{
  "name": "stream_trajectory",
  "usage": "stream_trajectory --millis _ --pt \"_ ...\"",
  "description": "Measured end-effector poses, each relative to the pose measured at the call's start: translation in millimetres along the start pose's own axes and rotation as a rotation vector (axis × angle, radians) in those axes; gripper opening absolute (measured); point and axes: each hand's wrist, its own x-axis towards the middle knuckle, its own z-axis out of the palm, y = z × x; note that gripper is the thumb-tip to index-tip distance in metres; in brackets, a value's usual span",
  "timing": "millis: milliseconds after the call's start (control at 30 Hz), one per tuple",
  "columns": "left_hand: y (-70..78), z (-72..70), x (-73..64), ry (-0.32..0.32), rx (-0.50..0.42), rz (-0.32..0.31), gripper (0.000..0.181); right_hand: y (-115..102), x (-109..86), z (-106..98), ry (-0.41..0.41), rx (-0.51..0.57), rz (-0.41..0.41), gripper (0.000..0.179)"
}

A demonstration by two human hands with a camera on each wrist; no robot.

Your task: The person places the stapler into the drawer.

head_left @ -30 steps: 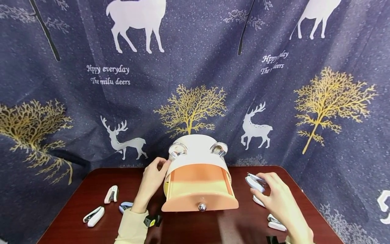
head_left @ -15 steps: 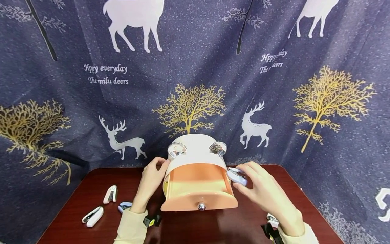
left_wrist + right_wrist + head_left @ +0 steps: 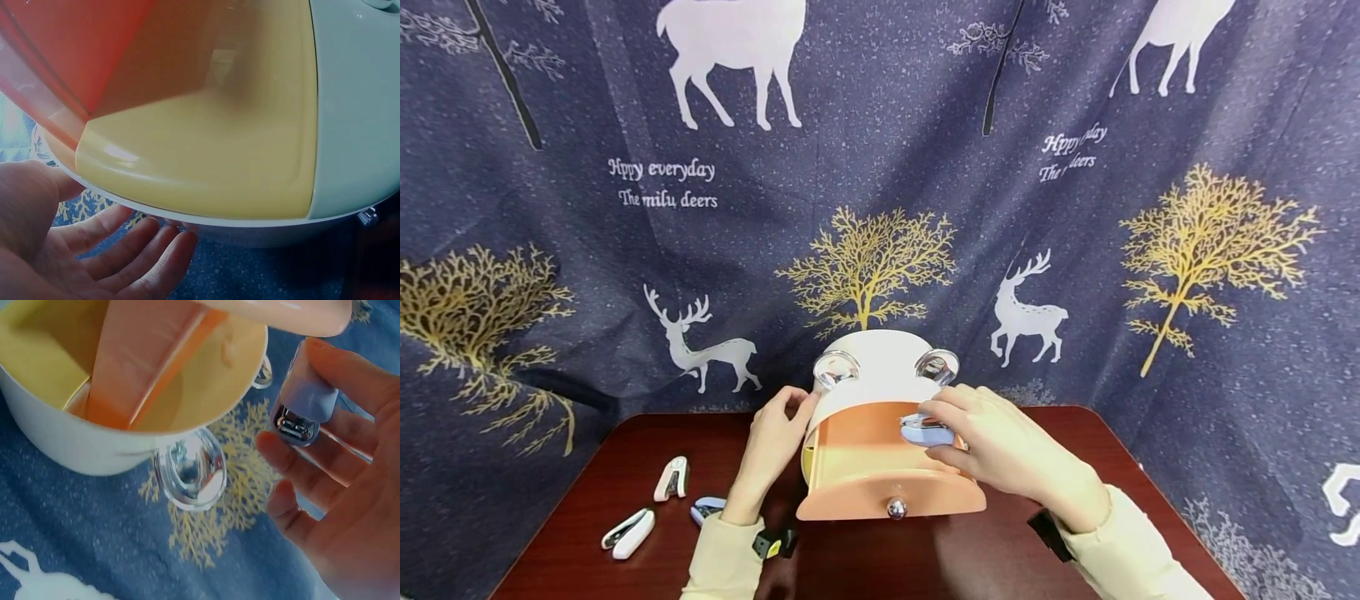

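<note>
My right hand [image 3: 1003, 446] pinches a small light blue stapler [image 3: 928, 432] between thumb and fingers. In the head view the stapler overlaps the inside of the pulled-out orange drawer [image 3: 842, 497]. Its metal end [image 3: 294, 427] faces away from the palm in the right wrist view. The drawer belongs to a rounded white storage box [image 3: 880, 354] with shiny round eye-like pieces on top and a silver knob [image 3: 897, 507] in front. My left hand [image 3: 775, 440] rests against the box's left side, its fingers [image 3: 119, 228] loosely extended along the white rim.
On the table [image 3: 857, 562], to the left, lie a white stapler [image 3: 631, 533], a pale stapler [image 3: 672, 479] and a blue stapler [image 3: 707, 507] partly behind the left forearm. A dark curtain [image 3: 880, 167] printed with deer and trees hangs behind the table.
My right hand has carried the blue stapler leftward from the table's right side to over the open drawer. The left hand stays at the box's side.
</note>
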Motion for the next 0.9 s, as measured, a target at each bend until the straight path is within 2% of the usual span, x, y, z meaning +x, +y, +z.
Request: stream_trajectory --millis 100,233,333,600,900 --pt "0.3 0.3 0.3 -0.004 -0.002 -0.004 0.030 1 8.8 0 -0.050 0.080 -0.024 0.037" --pt "0.8 0.3 0.2 -0.010 -0.009 -0.008 0.030 2 19.1 3 -0.128 0.165 -0.011 0.034" --pt "1.0 0.0 -0.4 -0.009 -0.010 -0.007 0.029 1 27.5 7 -0.184 0.183 -0.010 0.032" --pt "-2.7 1.3 -0.6 -0.006 -0.006 -0.008 0.028 -3 46.7 24 -0.252 0.211 -0.141 0.021" --pt "-1.0 0.6 -1.1 -0.007 -0.012 -0.003 0.028 -2 60.4 37 -0.369 0.244 -0.172 0.020"
